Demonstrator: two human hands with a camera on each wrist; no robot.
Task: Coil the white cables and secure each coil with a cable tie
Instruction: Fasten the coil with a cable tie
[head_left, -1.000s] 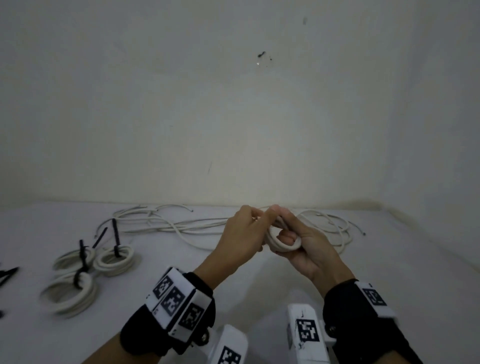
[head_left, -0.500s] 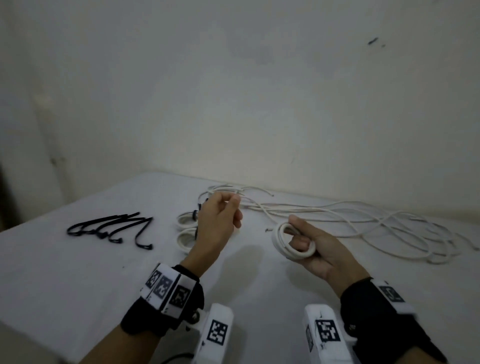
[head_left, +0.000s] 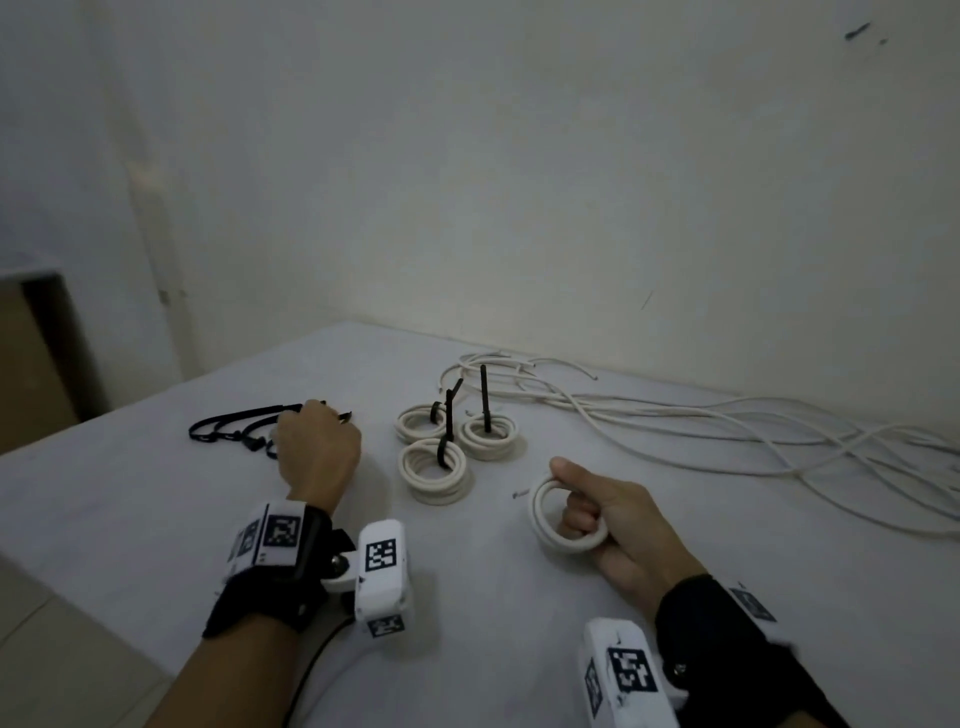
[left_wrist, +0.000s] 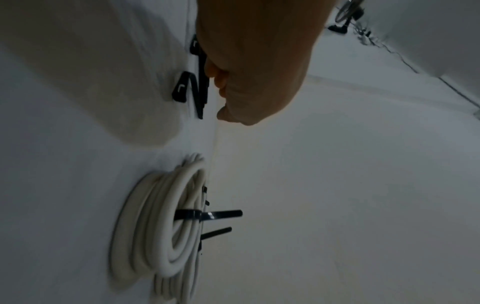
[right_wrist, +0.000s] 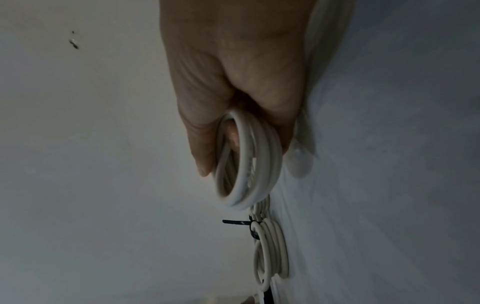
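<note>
Right hand (head_left: 618, 525) gripping untied coil (head_left: 558, 519); left hand (head_left: 317, 447) on loose cable ties (head_left: 234, 428), far left, grip unclear.

Left hand (head_left: 318, 451) covers part of the loose black ties (head_left: 234, 427), fingertips hidden so grip can't be told; loose white cables (head_left: 779, 431) cut off at right edge; wrist views blurred.

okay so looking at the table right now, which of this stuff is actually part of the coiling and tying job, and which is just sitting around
Part of the job:
- untied coil, held by the right hand
- loose black cable ties, under the left hand
- uncoiled white cables
- three tied coils, finished

Just there:
- table
- wall
</note>
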